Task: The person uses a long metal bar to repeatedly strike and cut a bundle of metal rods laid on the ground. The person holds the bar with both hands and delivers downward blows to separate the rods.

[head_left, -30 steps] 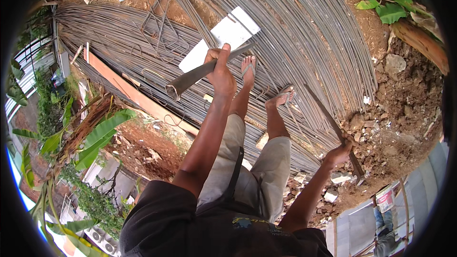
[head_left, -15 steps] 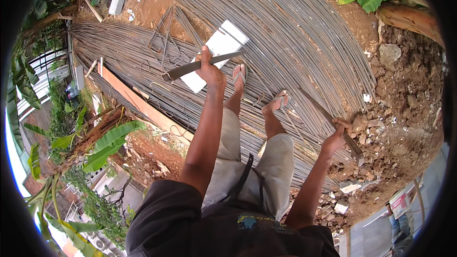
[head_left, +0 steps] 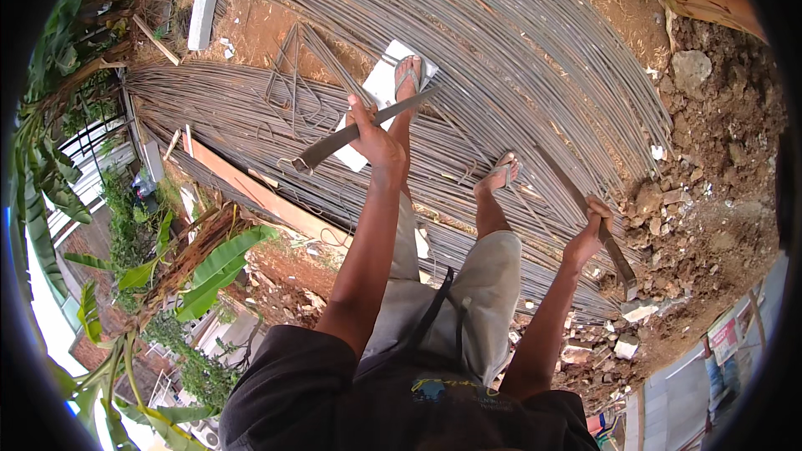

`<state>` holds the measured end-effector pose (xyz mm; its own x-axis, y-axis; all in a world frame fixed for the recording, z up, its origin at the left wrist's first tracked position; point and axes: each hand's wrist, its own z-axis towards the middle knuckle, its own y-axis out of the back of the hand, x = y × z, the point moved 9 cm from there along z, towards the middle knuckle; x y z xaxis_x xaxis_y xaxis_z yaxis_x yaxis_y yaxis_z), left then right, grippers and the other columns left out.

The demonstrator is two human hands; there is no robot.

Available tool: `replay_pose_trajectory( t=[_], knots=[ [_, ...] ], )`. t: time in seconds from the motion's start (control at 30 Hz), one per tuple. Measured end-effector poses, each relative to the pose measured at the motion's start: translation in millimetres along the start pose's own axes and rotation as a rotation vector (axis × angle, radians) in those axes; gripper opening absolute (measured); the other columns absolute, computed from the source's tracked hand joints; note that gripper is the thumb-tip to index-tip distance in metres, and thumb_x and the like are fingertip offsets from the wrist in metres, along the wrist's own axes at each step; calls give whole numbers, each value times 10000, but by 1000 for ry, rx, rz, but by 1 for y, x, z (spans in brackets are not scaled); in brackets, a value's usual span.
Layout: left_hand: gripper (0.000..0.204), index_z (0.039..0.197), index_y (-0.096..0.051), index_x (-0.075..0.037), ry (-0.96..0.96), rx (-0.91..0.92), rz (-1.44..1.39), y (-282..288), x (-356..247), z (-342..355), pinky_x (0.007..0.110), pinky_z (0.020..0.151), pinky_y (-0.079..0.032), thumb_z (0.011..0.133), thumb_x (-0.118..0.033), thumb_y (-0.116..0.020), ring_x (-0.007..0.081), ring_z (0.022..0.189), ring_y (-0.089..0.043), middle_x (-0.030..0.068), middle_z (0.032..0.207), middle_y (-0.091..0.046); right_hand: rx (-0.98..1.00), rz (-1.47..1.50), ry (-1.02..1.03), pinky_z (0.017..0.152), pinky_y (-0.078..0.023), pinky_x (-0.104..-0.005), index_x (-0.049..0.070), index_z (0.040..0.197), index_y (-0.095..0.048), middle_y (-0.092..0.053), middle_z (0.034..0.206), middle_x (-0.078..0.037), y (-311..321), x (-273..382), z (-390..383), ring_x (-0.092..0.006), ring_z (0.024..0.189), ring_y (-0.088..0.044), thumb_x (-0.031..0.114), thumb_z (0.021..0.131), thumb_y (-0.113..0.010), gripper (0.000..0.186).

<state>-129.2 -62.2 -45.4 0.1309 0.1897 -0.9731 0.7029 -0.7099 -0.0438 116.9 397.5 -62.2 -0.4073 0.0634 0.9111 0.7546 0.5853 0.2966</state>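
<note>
My left hand [head_left: 373,135] grips a long flat metal bar [head_left: 334,140] held out over a wide bed of thin steel rods [head_left: 501,42]. My right hand [head_left: 589,234] grips a second dark metal bar [head_left: 597,221] that angles down toward the rubble. I stand on the rods in sandals: one foot [head_left: 408,77] rests on a white slab [head_left: 380,88], the other foot [head_left: 499,175] on the rods. Bent rod frames [head_left: 292,75] lie on the rods just left of the slab.
A long wooden plank [head_left: 259,196] lies along the rods' near edge. Broken stones and loose soil [head_left: 710,192] fill the right side. Banana leaves [head_left: 209,267] and plants crowd the left. A pale block [head_left: 203,10] lies at the top left.
I have stepped forward: one foot moved onto the white slab and the other advanced along the rods. Both hands still hold their bars, and the view has shifted over the rods.
</note>
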Motion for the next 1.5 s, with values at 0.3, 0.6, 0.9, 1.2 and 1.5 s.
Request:
replay_pose_trajectory(
  t=[0.3,0.6,0.9,1.2,1.5],
  knots=[
    [392,819,-464,-115,-1,-86,-100,34,11,46,399,969,-514,1080,-348,-641,104,747,-467,-11,758,-433,-211,164,-167,926,-429,-384,46,811,-552,-670,931,-84,0,-48,4,-205,926,-577,165,1015,-592,240],
    [407,805,-469,-143,2,-85,-127,26,11,53,393,933,-502,1068,-395,-651,100,745,-496,-30,727,-452,-293,377,-196,919,-472,-430,100,764,-525,-475,739,-33,-10,-45,5,-222,841,-552,215,1025,-598,294],
    [500,761,-419,-105,40,-102,36,-41,34,-14,311,771,-427,1062,-422,-663,90,729,-383,-31,746,-393,-620,666,-343,751,-511,-446,169,635,-327,-331,593,-17,36,-82,33,-212,600,-425,179,1011,-531,428],
    [416,837,-419,-102,-186,355,437,-118,48,-122,260,767,-393,1041,-298,-724,97,797,-389,1,804,-439,-836,813,-456,632,-497,-446,193,647,-251,-247,524,-9,88,-174,27,-218,484,-356,192,1006,-485,428],
    [374,881,-444,-86,-333,613,430,-151,76,-176,397,816,-371,945,-155,-806,205,883,-387,55,955,-404,-870,891,-483,635,-478,-462,197,642,-247,-253,527,-6,128,-217,12,-212,497,-363,185,998,-482,427]
  ],
)
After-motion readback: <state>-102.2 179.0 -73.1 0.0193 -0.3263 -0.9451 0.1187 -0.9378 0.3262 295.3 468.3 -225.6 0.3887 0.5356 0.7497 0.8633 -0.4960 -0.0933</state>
